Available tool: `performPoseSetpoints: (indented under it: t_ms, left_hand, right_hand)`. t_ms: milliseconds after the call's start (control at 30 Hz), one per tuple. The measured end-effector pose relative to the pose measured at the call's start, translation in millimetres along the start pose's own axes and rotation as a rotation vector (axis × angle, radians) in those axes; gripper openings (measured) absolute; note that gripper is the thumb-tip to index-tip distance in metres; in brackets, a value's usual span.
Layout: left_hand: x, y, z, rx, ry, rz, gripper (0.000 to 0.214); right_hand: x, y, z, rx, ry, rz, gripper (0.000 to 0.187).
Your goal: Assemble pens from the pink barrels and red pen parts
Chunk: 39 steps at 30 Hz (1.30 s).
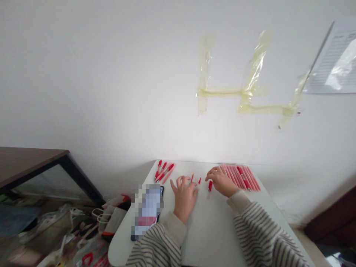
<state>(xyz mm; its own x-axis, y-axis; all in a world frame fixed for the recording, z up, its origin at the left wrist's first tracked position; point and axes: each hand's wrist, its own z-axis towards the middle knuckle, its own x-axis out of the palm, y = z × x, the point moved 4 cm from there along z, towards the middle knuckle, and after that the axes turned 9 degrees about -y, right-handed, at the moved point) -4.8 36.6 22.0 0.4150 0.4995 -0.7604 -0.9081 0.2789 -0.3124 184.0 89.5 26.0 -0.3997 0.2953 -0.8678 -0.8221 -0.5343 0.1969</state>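
My left hand [184,198] is over the white table [207,237], its fingers spread and bent. By its fingertips lies a thin red pen part [192,178], and just right of that a small red pen tip [199,180]. My right hand [222,183] hovers or rests above the table with loosely bent fingers and nothing visible in them. Below its fingertips lies a short pen barrel piece with a red grip [210,186]. A row of pink pen-like sticks [230,176] lies right of it, with one red pen [243,178] among them.
Several red and clear pens [166,172] lie at the table's back left. A phone [160,202], partly blurred out, lies near the left edge. The wall stands directly behind the table. A dark desk [33,161] and heaped bags [111,218] are to the left.
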Motion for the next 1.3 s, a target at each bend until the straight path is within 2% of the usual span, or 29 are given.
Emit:
performPoseSetpoints:
  t_ms: [167, 367, 500, 733, 933, 1133, 1300]
  left_hand:
    - [1.0, 0, 0, 0.011, -0.003, -0.023, 0.019]
    - [4.3, -2, -1, 0.067, 0.037, -0.095, 0.036]
    - [6.0, -3, -2, 0.08, 0.052, -0.112, 0.039]
    - [7.7, -4, -2, 0.064, 0.053, -0.094, 0.028]
    - [5.5, -5, 0, 0.044, 0.086, -0.096, 0.011]
    - [6.2, -4, 1, 0.006, 0.117, -0.087, 0.007]
    - [8.8, -1, 0, -0.011, 0.095, -0.088, 0.005]
  right_hand:
    - [-3, 1, -17, -0.022, 0.007, 0.029, 0.051]
    - [5, -1, -25, -0.008, 0.048, 0.035, 0.033]
    - [7, -1, -25, -0.02, 0.035, 0.007, 0.024]
    - [5, 2, -24, -0.031, -0.01, -0.065, 0.021]
    - [-1, 10, -23, -0.003, -0.055, -0.06, 0.022]
    - [-2, 11, -23, -0.008, -0.133, -0.062, 0.027]
    - [-3, 10, -24, -0.007, -0.177, -0.056, 0.032]
